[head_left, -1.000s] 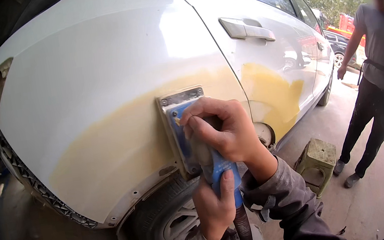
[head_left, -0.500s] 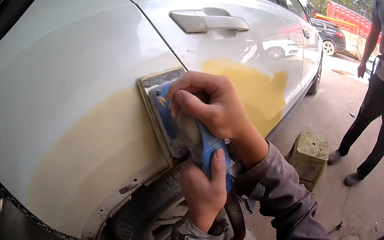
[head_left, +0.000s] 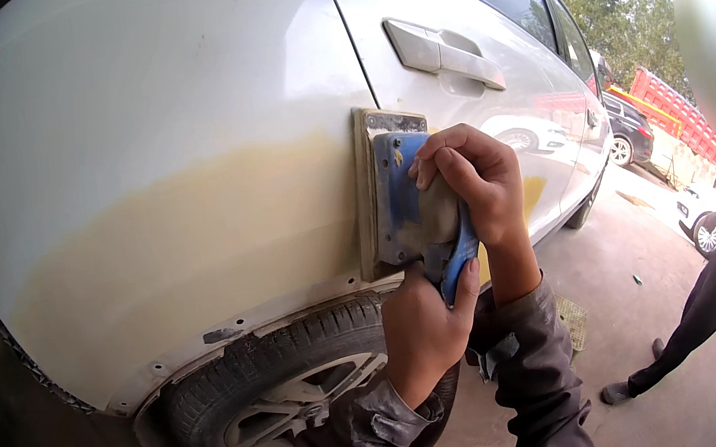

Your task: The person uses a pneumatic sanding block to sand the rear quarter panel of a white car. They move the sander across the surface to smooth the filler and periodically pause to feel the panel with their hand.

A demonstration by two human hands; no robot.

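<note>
Against white car panel (head_left: 161, 161), yellow filler | both hands' grip clamps blue sanding block (head_left: 401, 198) | concrete yard

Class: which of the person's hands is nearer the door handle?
Right. The right hand grips the sander's top, just below the door handle; the left hand holds its bottom, by the tyre.

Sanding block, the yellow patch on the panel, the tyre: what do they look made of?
Sanding block: likely hard blue plastic on a flat, dust-caked tan base; both hands, left hand and right hand, grip it.
Yellow patch: looks like matte body filler, dull against the glossy white painted car panel.
Tyre: black rubber, ribbed tread.
</note>
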